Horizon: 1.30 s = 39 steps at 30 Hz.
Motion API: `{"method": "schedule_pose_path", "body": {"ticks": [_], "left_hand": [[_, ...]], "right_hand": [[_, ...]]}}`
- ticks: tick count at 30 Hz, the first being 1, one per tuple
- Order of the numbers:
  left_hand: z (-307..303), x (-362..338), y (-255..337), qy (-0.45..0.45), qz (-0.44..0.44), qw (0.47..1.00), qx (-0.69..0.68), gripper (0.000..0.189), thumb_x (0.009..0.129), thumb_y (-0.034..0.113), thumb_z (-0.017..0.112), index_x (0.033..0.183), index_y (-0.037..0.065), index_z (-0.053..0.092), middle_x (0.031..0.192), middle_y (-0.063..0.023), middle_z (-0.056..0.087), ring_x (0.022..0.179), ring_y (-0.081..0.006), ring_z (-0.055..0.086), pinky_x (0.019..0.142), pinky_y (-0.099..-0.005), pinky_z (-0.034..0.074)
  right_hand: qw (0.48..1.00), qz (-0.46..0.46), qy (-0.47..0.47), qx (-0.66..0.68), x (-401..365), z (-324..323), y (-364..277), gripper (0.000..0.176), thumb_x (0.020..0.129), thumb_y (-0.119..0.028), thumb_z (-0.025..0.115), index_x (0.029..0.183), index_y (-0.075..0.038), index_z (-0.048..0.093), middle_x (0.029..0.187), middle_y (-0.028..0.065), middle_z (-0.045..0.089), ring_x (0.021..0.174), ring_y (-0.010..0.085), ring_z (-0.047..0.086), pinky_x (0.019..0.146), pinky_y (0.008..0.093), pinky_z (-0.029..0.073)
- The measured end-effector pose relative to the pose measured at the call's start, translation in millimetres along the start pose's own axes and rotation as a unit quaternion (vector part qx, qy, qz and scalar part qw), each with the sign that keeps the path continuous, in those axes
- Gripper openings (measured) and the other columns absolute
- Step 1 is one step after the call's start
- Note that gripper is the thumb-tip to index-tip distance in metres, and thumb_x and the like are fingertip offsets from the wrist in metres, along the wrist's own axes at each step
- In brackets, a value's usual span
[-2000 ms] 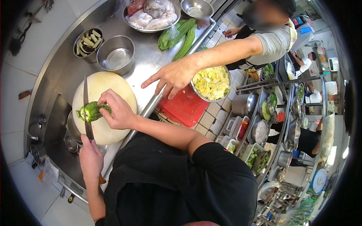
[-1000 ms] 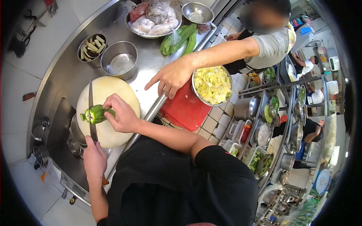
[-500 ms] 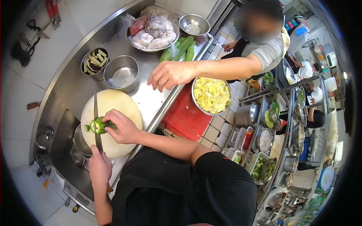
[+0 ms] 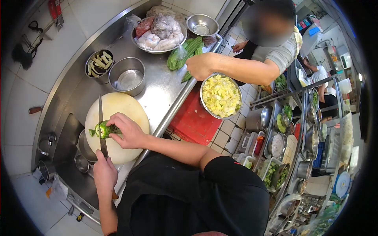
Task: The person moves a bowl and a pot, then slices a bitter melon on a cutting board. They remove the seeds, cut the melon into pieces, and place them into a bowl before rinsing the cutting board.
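Your right hand (image 4: 128, 131) pinches the green gourd (image 4: 101, 129) with curled fingers, on the round cutting board (image 4: 126, 108). The gourd's long axis runs straight out from your fingertips, cut end pointing away. Your left hand (image 4: 104, 175) is closed round the knife (image 4: 100, 118) handle. The blade points away from it and crosses the gourd squarely just past your right fingertips.

Counter (image 4: 159, 94): brushed stainless steel with a dull sheen. Cutting board (image 4: 122, 106) on it: pale, smooth and matt; material not determinable. Knife (image 4: 100, 112) across the board: bright bare steel blade. Bitter gourd (image 4: 103, 129) on the board: glossy, ridged green skin. Bowl (image 4: 126, 78) beyond the board: polished metal. Wall (image 4: 23, 78) behind the board: glossy white tile.
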<state>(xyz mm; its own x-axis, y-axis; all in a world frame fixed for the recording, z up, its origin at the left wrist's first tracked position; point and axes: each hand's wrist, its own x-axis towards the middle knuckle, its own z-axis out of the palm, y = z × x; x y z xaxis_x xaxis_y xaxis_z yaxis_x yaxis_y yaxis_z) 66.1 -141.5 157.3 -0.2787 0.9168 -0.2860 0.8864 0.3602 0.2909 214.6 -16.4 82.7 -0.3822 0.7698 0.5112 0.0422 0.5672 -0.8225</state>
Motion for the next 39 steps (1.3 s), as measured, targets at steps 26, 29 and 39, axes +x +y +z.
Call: {"method": "schedule_pose_path", "body": {"ticks": [26,29,39], "left_hand": [[-6.4,-1.4,7.1,0.002,0.002,1.0,-0.004,0.035,0.097,0.01,0.057,0.125,-0.005,0.043,0.083,-0.0331,0.067,0.083,-0.0532,0.065,0.074,-0.0613,0.049],[-6.0,-2.3,7.8,0.007,0.001,1.0,-0.005,0.033,0.098,0.01,0.057,0.123,-0.005,0.043,0.083,-0.0333,0.067,0.083,-0.0534,0.065,0.074,-0.0615,0.049],[-18.0,17.7,2.7,-0.021,-0.001,0.999,-0.035,0.025,0.099,0.014,0.054,0.116,-0.002,0.047,0.085,-0.0325,0.069,0.084,-0.0493,0.07,0.076,-0.0592,0.053]], "right_hand": [[1.0,0.008,-0.012,-0.007,1.9,0.1,-1.7,0.037,0.083,-0.007,0.075,0.116,-0.004,0.058,0.111,0.0161,0.057,0.103,0.0356,0.059,0.089,0.0412,0.05],[1.0,-0.002,-0.006,-0.013,2.4,0.4,0.8,0.035,0.084,-0.008,0.075,0.115,-0.004,0.06,0.11,0.016,0.058,0.103,0.0354,0.059,0.089,0.0411,0.05],[0.998,0.006,-0.041,-0.048,23.7,4.1,15.4,0.031,0.085,-0.008,0.077,0.113,-0.002,0.063,0.101,0.0135,0.063,0.094,0.0281,0.064,0.082,0.0354,0.052]]}}
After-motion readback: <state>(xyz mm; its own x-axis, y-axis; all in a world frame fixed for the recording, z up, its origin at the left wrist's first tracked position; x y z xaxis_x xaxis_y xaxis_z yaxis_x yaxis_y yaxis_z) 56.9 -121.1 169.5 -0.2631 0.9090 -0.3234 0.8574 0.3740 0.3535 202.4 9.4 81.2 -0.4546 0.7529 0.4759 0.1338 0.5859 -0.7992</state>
